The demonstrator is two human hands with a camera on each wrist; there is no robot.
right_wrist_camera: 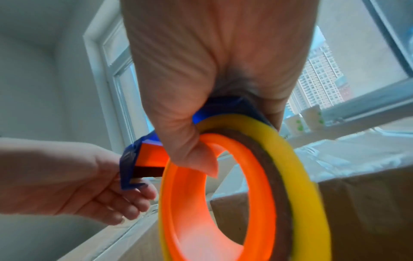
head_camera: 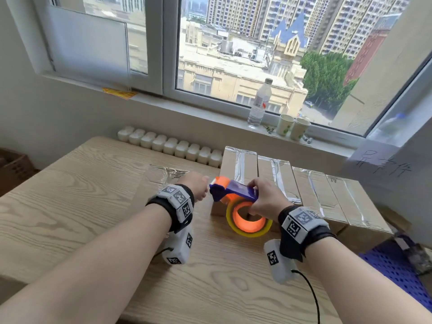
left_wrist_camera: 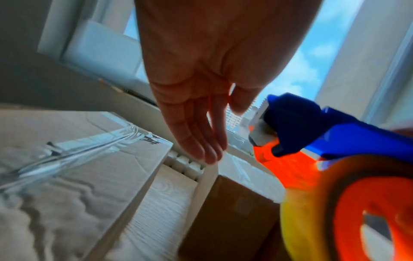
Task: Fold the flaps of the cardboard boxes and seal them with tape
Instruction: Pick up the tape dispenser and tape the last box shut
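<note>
- Taped cardboard box [head_camera: 161,181] lies alone on the wooden surface [head_camera: 70,206] at about 10 o'clock from the hands; its top carries shiny clear tape, and a gap of bare wood separates it from the row to the right.
- Left hand [head_camera: 197,187] hovers above that box's right edge, fingers straight and together, holding nothing. The left-wrist view shows the open palm with fingertips [left_wrist_camera: 210,155] pointing down toward the gap.
- Tape dispenser [head_camera: 236,191], blue body with an orange hub and a yellowish roll, lies just at 3 o'clock of the left hand. Its cutter end points at the left fingers, near them; I can't tell if they touch. Its long axis runs left-right.
- Right hand [head_camera: 266,199] has a closed grip round the dispenser handle, thumb hooked into the hub ring (right-wrist view), so it is the carrying hand.
- Judgement: the left hand looks set to catch the tape end at the cutter; the free tape end is not visible.
- Row of four taped boxes [head_camera: 304,190] stands at 1–3 o'clock behind the dispenser, sides touching, long axes running away from the person.
- Window sill at 12–1 o'clock holds a water bottle [head_camera: 259,104] and two paper cups [head_camera: 292,127], well clear of the work.
- Nothing stands between hands and boxes.
</note>
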